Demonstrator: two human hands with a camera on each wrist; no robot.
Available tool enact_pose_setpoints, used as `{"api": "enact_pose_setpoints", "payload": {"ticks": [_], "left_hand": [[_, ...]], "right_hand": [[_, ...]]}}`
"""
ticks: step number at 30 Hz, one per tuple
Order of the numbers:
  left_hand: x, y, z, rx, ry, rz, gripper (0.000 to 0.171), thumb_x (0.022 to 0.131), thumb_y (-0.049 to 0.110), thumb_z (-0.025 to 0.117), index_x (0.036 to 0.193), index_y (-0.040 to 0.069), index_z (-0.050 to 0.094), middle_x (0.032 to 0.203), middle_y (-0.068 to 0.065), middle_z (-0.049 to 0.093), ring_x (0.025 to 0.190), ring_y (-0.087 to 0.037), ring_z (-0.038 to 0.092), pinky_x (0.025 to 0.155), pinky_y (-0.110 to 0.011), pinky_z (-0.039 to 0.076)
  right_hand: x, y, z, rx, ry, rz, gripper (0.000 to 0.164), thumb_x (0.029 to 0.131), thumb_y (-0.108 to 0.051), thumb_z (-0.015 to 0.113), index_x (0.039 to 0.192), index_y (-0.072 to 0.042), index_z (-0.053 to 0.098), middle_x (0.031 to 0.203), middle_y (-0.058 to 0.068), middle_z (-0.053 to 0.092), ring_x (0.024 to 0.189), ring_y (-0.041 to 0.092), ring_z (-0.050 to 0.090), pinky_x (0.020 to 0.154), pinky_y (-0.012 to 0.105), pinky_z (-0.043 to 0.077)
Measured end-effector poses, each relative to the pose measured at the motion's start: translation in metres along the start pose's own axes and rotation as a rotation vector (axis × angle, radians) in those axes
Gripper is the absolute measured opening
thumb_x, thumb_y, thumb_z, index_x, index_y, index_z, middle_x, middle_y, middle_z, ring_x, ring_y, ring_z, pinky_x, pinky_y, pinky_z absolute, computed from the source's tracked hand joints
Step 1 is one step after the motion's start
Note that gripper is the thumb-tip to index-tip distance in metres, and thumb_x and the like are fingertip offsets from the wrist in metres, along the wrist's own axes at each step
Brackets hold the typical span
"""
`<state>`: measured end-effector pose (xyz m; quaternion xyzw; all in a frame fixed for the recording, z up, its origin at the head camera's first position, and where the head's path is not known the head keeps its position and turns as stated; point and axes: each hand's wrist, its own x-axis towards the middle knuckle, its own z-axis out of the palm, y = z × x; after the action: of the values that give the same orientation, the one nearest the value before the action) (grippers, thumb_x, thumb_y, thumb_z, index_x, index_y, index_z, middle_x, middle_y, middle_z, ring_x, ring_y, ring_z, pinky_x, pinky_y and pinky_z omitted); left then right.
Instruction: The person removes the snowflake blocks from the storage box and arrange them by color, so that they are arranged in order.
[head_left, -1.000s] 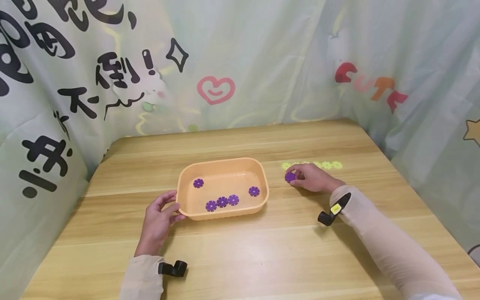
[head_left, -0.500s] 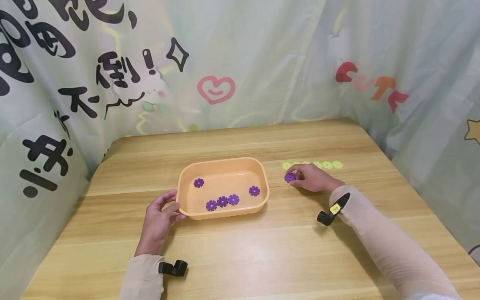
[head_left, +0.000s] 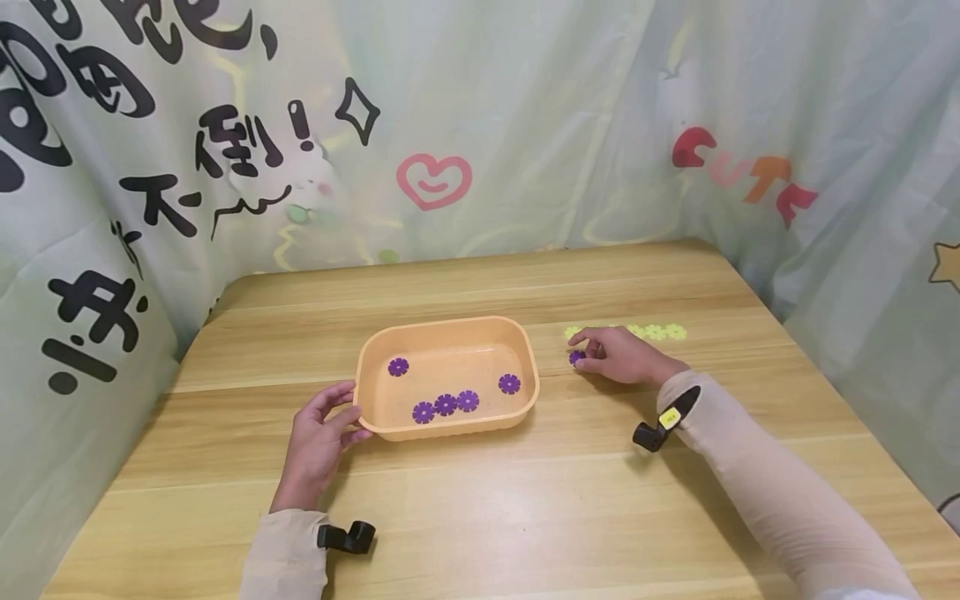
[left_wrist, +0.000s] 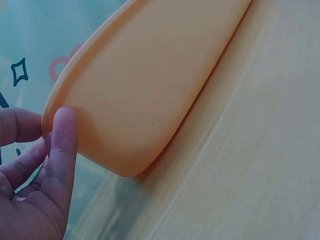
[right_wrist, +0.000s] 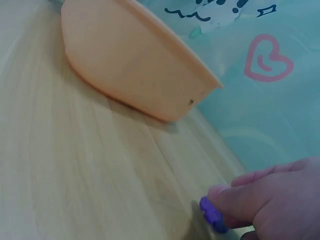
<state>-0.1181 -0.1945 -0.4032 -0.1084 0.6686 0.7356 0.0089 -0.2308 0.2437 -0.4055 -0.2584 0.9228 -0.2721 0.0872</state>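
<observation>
My left hand (head_left: 318, 442) grips the rim of an orange plastic tub (head_left: 450, 427) at its near left corner, thumb on the near side. Inside the tub lie several purple snowflake building discs, among them one at the left (head_left: 398, 367) and one at the right (head_left: 509, 384). To the right of the tub, my right hand (head_left: 622, 357) is low over the table, with thumb and index finger around another purple snowflake disc (head_left: 576, 357). Much of that disc is hidden by the fingers. In the right wrist view, the purple disc (right_wrist: 213, 215) is at the thumb tip, close to the tabletop.
A row of yellow-green snowflake discs (head_left: 656, 332) lies just behind my right hand, partly covered by it. The wooden table (head_left: 480, 508) meets a printed curtain (head_left: 525, 125) at the back and sides. Black camera mounts sit on both wrists.
The right fingers have shifted slightly left over the purple disc, and less of it shows now. The left hand and the tub have stayed in place.
</observation>
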Motion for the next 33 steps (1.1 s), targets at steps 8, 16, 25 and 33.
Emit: {"api": "enact_pose_setpoints", "payload": {"ticks": [8, 16, 25, 33], "left_hand": [[0.000, -0.001, 0.000, -0.002, 0.004, -0.004, 0.042, 0.094, -0.008, 0.054, 0.134, -0.006, 0.045, 0.116, -0.012, 0.043, 0.077, -0.014, 0.059, 0.066, -0.025, 0.060], [0.000, -0.001, 0.000, -0.004, 0.010, -0.001, 0.041, 0.093, -0.009, 0.054, 0.134, -0.006, 0.046, 0.116, -0.012, 0.043, 0.078, -0.014, 0.059, 0.066, -0.026, 0.061], [0.000, -0.001, 0.000, -0.001, 0.005, -0.001, 0.042, 0.093, -0.008, 0.054, 0.134, -0.006, 0.045, 0.116, -0.013, 0.043, 0.077, -0.014, 0.059, 0.067, -0.025, 0.061], [0.001, -0.001, 0.000, 0.004, 0.002, -0.002, 0.042, 0.094, -0.008, 0.054, 0.134, -0.005, 0.046, 0.117, -0.013, 0.043, 0.077, -0.014, 0.059, 0.067, -0.025, 0.061]], "right_hand": [[0.013, -0.021, -0.005, 0.033, 0.008, -0.072, 0.034, 0.091, -0.012, 0.068, 0.121, 0.002, 0.060, 0.077, -0.004, 0.061, 0.062, 0.012, 0.055, 0.055, 0.028, 0.050], [0.033, -0.049, -0.010, 0.036, 0.006, -0.110, 0.036, 0.091, -0.013, 0.068, 0.123, 0.000, 0.061, 0.082, 0.000, 0.061, 0.058, 0.011, 0.055, 0.059, 0.030, 0.052], [0.057, -0.073, -0.009, 0.057, 0.009, -0.152, 0.033, 0.092, -0.013, 0.068, 0.122, -0.002, 0.063, 0.082, -0.001, 0.061, 0.071, 0.014, 0.058, 0.064, 0.031, 0.053], [0.076, -0.094, -0.003, 0.137, 0.023, -0.229, 0.032, 0.091, -0.010, 0.068, 0.120, 0.002, 0.062, 0.081, 0.000, 0.061, 0.072, 0.015, 0.057, 0.065, 0.029, 0.053]]}}
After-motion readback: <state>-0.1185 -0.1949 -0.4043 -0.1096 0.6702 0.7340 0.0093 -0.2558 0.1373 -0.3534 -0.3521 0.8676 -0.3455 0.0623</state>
